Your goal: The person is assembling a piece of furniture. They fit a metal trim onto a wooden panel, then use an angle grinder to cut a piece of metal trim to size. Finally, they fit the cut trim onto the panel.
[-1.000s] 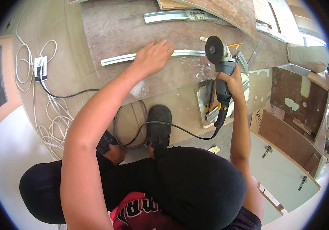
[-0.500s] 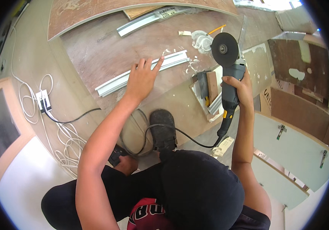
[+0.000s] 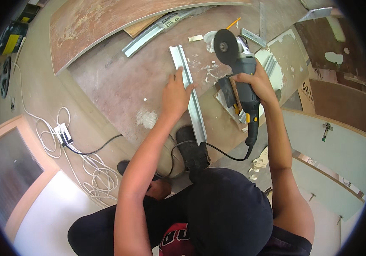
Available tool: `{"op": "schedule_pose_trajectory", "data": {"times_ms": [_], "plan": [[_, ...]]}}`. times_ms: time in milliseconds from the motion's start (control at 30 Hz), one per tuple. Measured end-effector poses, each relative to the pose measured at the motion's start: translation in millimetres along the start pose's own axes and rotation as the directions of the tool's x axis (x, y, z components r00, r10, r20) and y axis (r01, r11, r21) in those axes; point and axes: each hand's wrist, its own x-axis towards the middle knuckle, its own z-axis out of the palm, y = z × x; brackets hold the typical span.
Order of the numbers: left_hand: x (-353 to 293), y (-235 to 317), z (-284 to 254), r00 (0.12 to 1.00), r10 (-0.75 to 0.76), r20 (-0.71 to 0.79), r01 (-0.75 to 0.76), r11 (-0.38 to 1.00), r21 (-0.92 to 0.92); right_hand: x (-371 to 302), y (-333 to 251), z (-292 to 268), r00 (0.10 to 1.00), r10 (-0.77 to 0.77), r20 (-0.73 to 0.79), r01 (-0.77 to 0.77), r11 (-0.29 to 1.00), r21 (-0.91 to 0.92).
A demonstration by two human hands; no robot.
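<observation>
Head view: left hand point(image 3: 176, 96) is at the pale metal channel point(image 3: 195, 109), thumb across it, fingers partly spread; whether it grips cannot be determined. Right hand point(image 3: 258, 83) is closed around the angle grinder point(image 3: 247, 96). Step in hand, as judged: aligning the channel, grinder held apart from it. Next move calls for a firm hold, fingers well away from the disc point(image 3: 226, 47). Channel location: over the brown board point(image 3: 106, 81), near end above the black shoe point(image 3: 191, 154). Its long axis runs away from the person, far end leaning left; the grinder points roughly parallel, disc foremost.
</observation>
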Motion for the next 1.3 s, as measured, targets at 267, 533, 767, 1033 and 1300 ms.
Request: {"op": "schedule_pose_trajectory", "data": {"times_ms": [267,533,767,1033,1300], "plan": [[10.4,-4.6,1.0,0.996,0.068,-0.059,-0.072,0.995,-0.063,39.7,-0.5,28.6,0.995,0.046,0.093,-0.046,0.999,-0.001],[17.4,-7.0,0.0,0.996,0.068,-0.051,-0.074,0.989,-0.130,81.8,8.6,59.1,0.990,0.045,0.137,-0.026,0.991,-0.134],[18.4,10.6,0.4,0.988,-0.148,-0.046,0.130,0.955,-0.266,95.6,27.7,65.2,0.993,0.009,0.119,0.008,0.989,-0.146],[22.5,-1.5,-2.1,0.988,-0.156,-0.001,0.151,0.957,-0.247,101.0,22.9,75.0,0.989,0.018,0.146,0.001,0.991,-0.130],[22.0,-4.8,-5.0,0.993,-0.115,-0.024,0.106,0.967,-0.233,97.5,17.8,78.4,0.986,0.045,0.161,-0.031,0.996,-0.084]]}}
